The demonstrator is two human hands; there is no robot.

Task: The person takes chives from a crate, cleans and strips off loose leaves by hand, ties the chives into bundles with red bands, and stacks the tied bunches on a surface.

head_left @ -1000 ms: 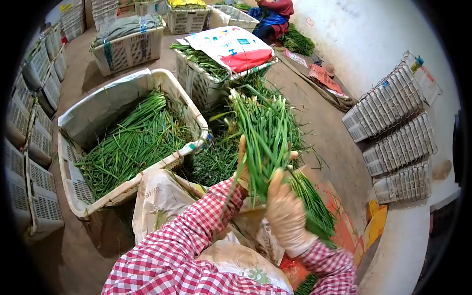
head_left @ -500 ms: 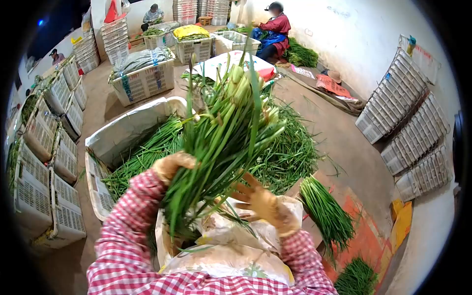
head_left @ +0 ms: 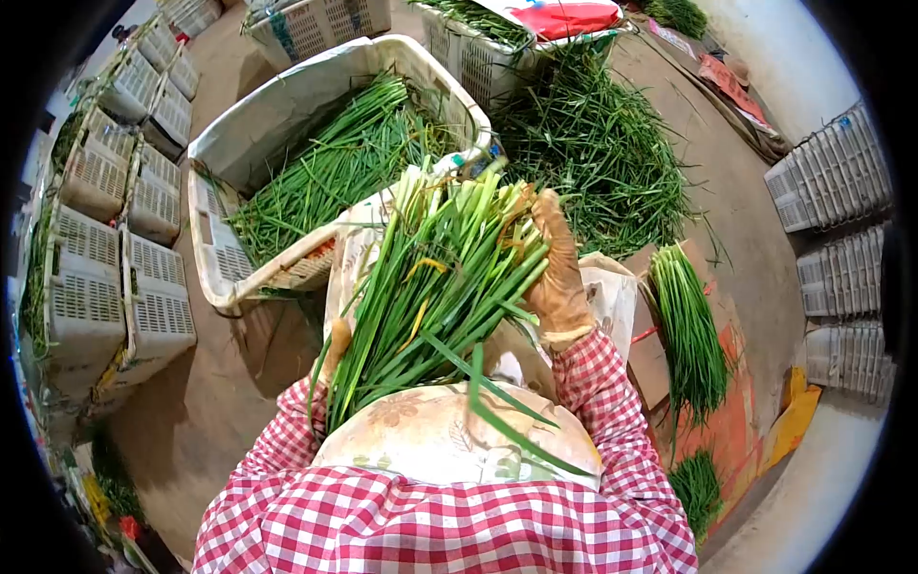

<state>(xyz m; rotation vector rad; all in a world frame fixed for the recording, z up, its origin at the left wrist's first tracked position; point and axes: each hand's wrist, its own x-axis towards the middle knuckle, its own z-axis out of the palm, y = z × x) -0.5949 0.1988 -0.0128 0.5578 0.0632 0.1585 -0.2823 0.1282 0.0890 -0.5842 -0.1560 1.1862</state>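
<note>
Two green bundles lie laid out, while above the apron the left hand and right hand, set apart, clasp an uneven bunch between them, and a loose heap looks unsorted.

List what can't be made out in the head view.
All in the head view:
- Left hand: most fingers hidden behind the bunch.
- Crate: floor buried under greens.
- Red-and-white cover: cut off by the top edge.

The brown floor carries a white crate and heaped greens.
</note>
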